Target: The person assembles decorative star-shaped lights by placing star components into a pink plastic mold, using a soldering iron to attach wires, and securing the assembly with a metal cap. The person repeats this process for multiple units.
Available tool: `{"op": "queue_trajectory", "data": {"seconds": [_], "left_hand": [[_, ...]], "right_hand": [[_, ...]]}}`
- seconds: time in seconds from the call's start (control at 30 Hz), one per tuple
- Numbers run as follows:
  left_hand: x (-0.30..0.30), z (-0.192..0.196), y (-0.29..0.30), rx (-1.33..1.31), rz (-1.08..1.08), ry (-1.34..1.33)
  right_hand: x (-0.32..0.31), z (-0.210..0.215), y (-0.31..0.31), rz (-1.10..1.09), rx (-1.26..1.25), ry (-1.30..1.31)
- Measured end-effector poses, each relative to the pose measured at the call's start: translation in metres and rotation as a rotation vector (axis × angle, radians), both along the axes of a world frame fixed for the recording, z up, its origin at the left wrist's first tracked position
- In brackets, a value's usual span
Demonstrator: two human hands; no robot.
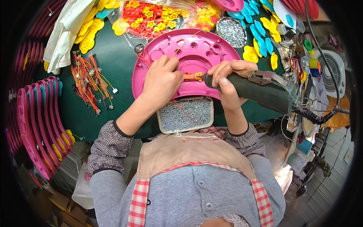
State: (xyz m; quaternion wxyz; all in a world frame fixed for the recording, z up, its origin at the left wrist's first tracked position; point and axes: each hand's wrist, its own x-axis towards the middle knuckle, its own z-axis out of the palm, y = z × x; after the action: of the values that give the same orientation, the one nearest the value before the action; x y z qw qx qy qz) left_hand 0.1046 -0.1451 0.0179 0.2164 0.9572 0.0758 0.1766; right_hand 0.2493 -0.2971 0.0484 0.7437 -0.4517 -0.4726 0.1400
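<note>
Screws fill a tray (185, 115) below the pink disc (189, 56); right hand (227, 81) fingers grip a screwdriver (261, 90).

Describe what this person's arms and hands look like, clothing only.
Both hands, the left hand and the right hand, are bare: no gloves. Each forearm wears a small-checked dark-and-white sleeve cover with a dark elastic cuff, over grey sleeves.

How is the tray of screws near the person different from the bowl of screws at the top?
The tray is squarish and pale-rimmed; the bowl is round. The tray sits right below the pink shell, close to the hands; the bowl lies beyond it, among coloured flower pieces. Both hold small silvery screws.
</note>
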Motion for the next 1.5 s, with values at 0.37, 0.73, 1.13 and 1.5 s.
{"op": "queue_trajectory", "data": {"seconds": [0.37,0.73,1.13,1.5], "left_hand": [[0.0,-0.003,-0.003,0.0,0.05,-0.001],[0.003,-0.003,-0.001,-0.02,0.052,-0.005],[0.002,-0.004,0.0,-0.066,0.046,-0.028],[0.001,-0.004,-0.001,0.061,0.004,-0.005]], "right_hand": [[0.002,-0.005,0.004,-0.027,0.02,0.173],[0.002,-0.01,0.007,0.006,0.079,0.121],[0.003,-0.007,0.008,-0.023,0.054,0.138],[0.001,-0.01,0.013,0.02,0.039,0.111]]}}
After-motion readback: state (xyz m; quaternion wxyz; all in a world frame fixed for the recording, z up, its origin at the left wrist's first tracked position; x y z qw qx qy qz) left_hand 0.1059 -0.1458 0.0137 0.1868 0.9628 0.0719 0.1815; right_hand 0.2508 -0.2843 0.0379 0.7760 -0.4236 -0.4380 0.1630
